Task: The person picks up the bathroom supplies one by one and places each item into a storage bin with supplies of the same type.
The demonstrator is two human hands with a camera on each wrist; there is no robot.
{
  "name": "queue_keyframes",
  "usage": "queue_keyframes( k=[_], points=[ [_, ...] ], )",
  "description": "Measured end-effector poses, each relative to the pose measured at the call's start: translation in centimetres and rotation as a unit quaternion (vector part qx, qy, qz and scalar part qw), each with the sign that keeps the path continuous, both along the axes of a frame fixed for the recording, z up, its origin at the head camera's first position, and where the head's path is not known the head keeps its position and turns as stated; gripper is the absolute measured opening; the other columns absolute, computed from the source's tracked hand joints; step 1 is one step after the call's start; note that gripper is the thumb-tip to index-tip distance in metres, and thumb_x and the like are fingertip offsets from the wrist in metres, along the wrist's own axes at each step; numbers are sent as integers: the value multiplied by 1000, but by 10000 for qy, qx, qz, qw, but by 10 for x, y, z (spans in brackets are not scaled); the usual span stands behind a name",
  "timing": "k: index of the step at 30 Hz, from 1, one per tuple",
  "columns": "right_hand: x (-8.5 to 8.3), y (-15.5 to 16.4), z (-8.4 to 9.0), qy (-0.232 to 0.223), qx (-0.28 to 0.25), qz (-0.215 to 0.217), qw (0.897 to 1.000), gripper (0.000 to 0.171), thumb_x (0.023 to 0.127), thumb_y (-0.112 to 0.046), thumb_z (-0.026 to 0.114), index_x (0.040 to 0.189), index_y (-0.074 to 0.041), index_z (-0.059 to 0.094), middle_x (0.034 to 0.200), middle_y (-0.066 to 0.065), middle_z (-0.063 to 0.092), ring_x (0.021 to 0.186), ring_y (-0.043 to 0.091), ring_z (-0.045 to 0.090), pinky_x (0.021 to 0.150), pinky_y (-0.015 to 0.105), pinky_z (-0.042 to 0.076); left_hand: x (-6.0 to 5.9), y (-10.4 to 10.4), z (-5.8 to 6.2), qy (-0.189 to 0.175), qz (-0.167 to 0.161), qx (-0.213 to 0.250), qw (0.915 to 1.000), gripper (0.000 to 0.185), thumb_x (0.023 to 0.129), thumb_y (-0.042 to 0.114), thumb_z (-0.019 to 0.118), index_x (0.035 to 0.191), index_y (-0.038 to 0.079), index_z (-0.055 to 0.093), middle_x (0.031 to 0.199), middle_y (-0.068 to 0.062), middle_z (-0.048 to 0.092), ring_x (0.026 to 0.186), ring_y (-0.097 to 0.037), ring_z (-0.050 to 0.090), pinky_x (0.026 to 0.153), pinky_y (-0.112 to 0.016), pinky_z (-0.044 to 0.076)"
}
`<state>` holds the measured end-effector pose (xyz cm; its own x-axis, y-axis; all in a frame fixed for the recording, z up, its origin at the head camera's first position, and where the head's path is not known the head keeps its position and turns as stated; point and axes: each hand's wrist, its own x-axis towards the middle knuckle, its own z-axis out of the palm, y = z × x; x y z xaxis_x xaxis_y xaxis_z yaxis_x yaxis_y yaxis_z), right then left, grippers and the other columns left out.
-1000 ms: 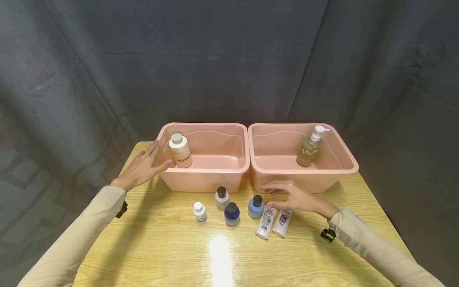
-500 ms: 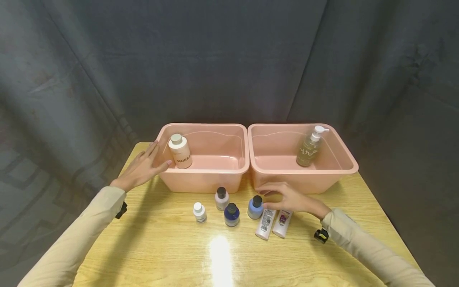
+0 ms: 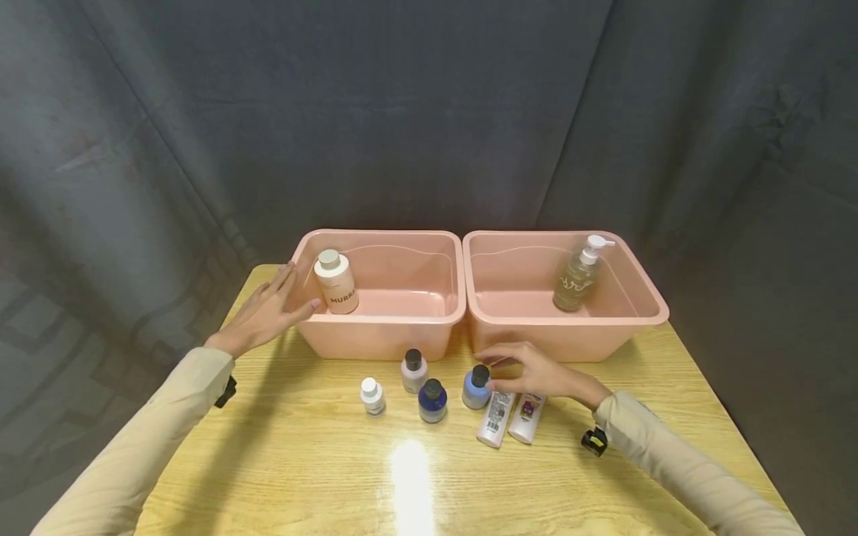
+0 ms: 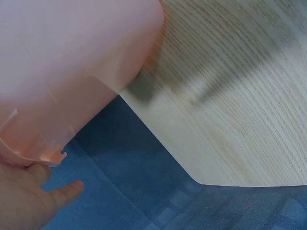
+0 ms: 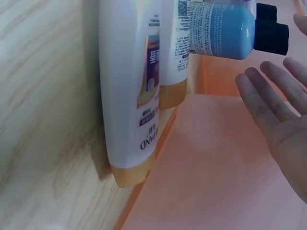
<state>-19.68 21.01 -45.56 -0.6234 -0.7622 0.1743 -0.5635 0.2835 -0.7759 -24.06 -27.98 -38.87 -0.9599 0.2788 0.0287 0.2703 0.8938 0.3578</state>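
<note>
My left hand (image 3: 264, 313) rests on the left end of the left pink bin (image 3: 375, 339), fingers fairly straight along its rim. Inside that bin stands a white bottle (image 3: 337, 283) lettered MURRA. Over the table, my right hand (image 3: 536, 372) reaches with spread fingers around the black-capped light blue bottle (image 3: 474, 394). In the right wrist view, a gap shows between the fingertips (image 5: 252, 73) and the light blue bottle's cap (image 5: 272, 37). Two white tubes, one (image 3: 495, 423) with a barcode and one (image 3: 526, 420) with a purple label, lie below my right hand; their gold caps show in the right wrist view.
The right pink bin (image 3: 556, 335) stands beside the left one and holds a pump bottle (image 3: 575, 281). A small white bottle (image 3: 372, 398), a pale lilac bottle (image 3: 414, 374) and a dark blue bottle (image 3: 432, 402) stand in front. A grey curtain (image 3: 402, 134) hangs behind.
My right hand has moved left from above the tubes to the light blue bottle. My left hand has stayed on the bin.
</note>
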Motion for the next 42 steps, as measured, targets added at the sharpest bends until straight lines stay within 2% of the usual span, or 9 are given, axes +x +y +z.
queue_keyframes(
  k=[9,15,16,22,23,28,35,42],
  points=[
    [-2,-1,-3,83,85,-99,9999,52,90,-24,75,133,0,59,129,20,61,109,28,65,91,50,52,-1,0,1,-41,25,-11,10000,91,97,62,44,158,5,7,165,-14,-1,148,-41,10,117,-58,9],
    [-2,-3,-7,83,31,-42,10000,49,90,-17,75,129,6,59,128,24,61,108,35,65,90,54,52,-1,-1,0,-1,35,2,10000,93,96,65,43,159,6,7,165,-14,0,147,-44,11,116,-60,11],
    [1,-4,-3,77,24,-61,9999,48,89,-13,75,128,8,59,127,25,61,107,37,65,89,55,52,-1,-1,0,3,40,0,10000,94,96,66,42,159,5,7,165,-14,1,146,-45,11,115,-61,12],
    [1,-6,-3,268,122,-122,9995,43,88,-11,75,126,3,62,123,24,63,107,31,66,90,54,52,-1,-2,-1,-2,46,2,10000,95,96,67,42,158,5,7,165,-15,0,146,-45,11,115,-61,12],
    [-1,-6,-7,331,144,-139,9993,43,88,-12,76,126,3,63,122,23,64,107,30,66,91,53,52,-1,-2,-1,-15,52,2,10000,95,96,67,42,158,5,7,165,-14,-1,146,-45,10,115,-61,12],
    [-2,-8,-11,405,108,-201,9989,41,83,1,76,121,7,64,120,24,65,110,37,63,91,54,52,-1,-2,-1,-59,102,19,9999,95,95,68,41,159,7,7,165,-13,-1,144,-51,11,112,-66,14],
    [-4,-6,-13,523,-12,-70,9986,37,87,-9,76,121,2,66,121,19,66,111,30,64,92,45,53,-1,-2,0,-67,111,17,9999,94,95,68,41,159,6,7,165,-13,0,143,-53,12,112,-67,15],
    [-4,-6,-12,655,-77,16,9978,35,92,-18,73,123,-3,67,121,15,67,111,25,64,96,42,51,0,-2,0,-83,90,32,9999,95,95,68,41,158,5,7,165,-13,-2,144,-51,11,113,-65,14]
  ],
)
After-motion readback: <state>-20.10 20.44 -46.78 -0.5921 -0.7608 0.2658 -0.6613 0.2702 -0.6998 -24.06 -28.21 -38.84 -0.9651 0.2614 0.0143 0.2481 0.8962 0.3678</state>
